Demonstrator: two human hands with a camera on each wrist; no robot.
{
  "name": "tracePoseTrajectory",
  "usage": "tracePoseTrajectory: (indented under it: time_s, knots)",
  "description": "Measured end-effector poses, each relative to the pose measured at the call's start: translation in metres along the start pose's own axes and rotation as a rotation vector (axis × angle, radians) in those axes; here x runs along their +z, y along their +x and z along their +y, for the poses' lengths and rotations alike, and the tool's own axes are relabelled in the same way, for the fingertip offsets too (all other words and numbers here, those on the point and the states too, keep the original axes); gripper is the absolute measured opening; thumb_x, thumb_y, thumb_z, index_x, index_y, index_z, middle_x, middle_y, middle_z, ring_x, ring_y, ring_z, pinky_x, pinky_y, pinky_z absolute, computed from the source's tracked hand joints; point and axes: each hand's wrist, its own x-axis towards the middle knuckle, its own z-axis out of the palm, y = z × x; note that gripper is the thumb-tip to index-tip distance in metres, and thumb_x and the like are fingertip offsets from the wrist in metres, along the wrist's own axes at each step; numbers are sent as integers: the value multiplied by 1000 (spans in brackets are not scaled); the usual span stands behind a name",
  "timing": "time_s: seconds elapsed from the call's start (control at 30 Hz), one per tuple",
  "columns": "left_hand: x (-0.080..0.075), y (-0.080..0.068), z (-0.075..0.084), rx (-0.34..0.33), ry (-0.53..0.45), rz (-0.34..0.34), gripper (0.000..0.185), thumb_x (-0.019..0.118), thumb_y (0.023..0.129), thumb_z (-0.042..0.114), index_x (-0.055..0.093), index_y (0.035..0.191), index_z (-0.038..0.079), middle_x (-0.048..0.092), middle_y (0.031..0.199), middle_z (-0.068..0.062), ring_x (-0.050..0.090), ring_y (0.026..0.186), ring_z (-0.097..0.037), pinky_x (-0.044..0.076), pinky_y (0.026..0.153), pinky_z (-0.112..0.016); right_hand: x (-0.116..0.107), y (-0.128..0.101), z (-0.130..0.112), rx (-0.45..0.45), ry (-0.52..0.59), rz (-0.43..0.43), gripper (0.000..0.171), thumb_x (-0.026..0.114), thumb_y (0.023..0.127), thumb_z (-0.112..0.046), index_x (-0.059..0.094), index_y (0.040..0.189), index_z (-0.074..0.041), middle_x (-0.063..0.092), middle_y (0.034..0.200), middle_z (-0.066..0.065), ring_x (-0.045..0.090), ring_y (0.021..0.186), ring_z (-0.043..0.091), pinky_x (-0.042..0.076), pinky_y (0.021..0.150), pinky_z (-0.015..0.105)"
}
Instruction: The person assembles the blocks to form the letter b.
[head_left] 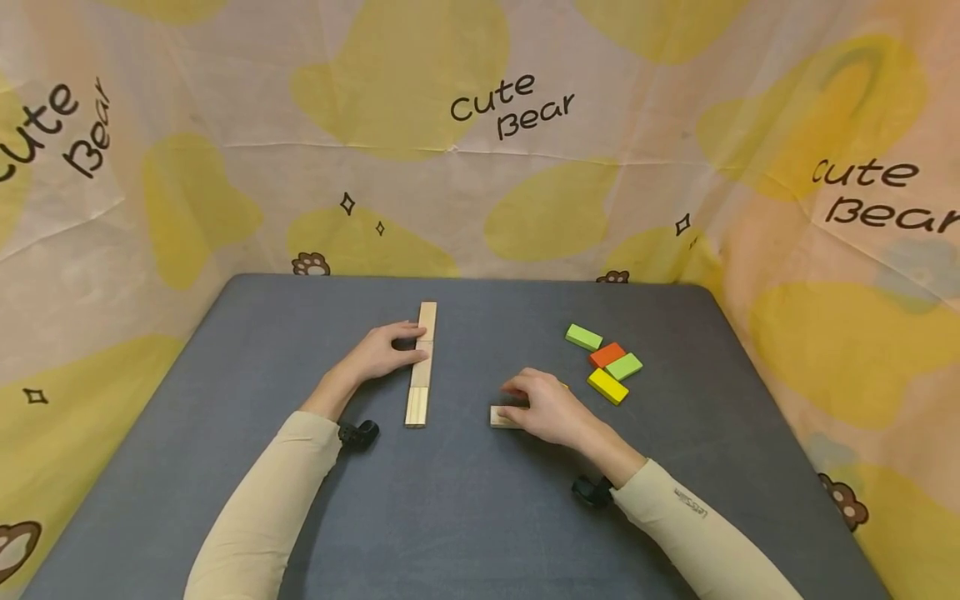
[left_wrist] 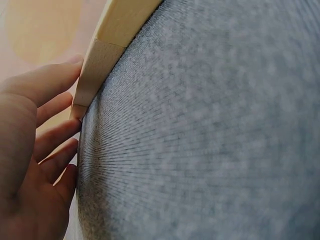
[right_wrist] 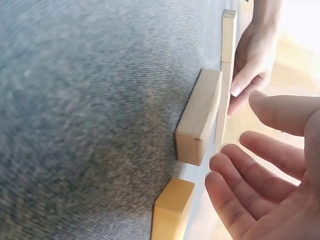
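Observation:
Three plain wooden blocks lie end to end in a row (head_left: pixel 417 404) left of the table's middle. My left hand (head_left: pixel 381 352) is at the row's left side, fingertips against the middle and far blocks; in the left wrist view its thumb and fingers are loosely extended along the wood (left_wrist: pixel 95 70). A separate wooden block (head_left: pixel 501 418) lies to the right of the row. Over it is my right hand (head_left: pixel 551 407), hiding part of it. In the right wrist view, relaxed, spread fingers (right_wrist: pixel 260 175) stand beside that block (right_wrist: pixel 197 115) with a gap between.
Right of my right hand lie several coloured blocks: a yellow one (head_left: pixel 608 387), an orange one (head_left: pixel 607 355) and two green ones (head_left: pixel 583 337). The grey table (head_left: pixel 465 517) is surrounded by a printed cloth (head_left: pixel 420 100) at the back and sides.

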Motion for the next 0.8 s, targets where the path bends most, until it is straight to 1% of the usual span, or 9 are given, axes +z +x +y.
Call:
tracePoseTrajectory:
  time_s: [0.13, 0.3, 0.53, 0.7, 0.8]
  knots:
    - [0, 1, -1, -4, -5, 4, 62, 73, 94, 41, 57, 147, 12, 43, 157, -15, 30, 149, -39, 27, 117, -60, 1, -1, 2, 0, -8, -13, 30, 76, 94, -22, 74, 117, -4, 69, 106, 6, 63, 93, 20, 54, 82, 38]
    - [0, 1, -1, -2, 13, 1, 63, 73, 94, 43, 56, 147, 12, 43, 157, -15, 30, 149, -39, 27, 118, -60, 2, -2, 3, 46, 11, -51, 27, 76, 93, -20, 74, 116, -5, 68, 102, 1, 60, 87, 13, 54, 80, 34]
    - [1, 0, -1, 7, 17, 4, 64, 72, 94, 43, 56, 148, 12, 43, 157, -16, 31, 148, -41, 27, 117, -61, 1, -6, 6, 38, 9, -68, 25, 76, 93, -18, 75, 114, -6, 67, 96, -2, 57, 81, 11, 52, 74, 31]
    - [1, 1, -1, 4, 9, 4, 63, 72, 95, 42, 56, 148, 12, 43, 158, -15, 30, 149, -40, 27, 117, -61, -1, -10, 8, 35, 53, -113, 28, 77, 92, -17, 74, 118, -6, 66, 96, -4, 57, 79, 10, 51, 71, 28]
    - [0, 1, -1, -1, 7, -1, 62, 72, 95, 42, 56, 148, 13, 42, 158, -14, 29, 149, -39, 26, 118, -60, 0, -11, 10, 7, 70, -149, 34, 79, 91, -18, 71, 121, -5, 64, 96, -3, 56, 78, 11, 51, 69, 28]
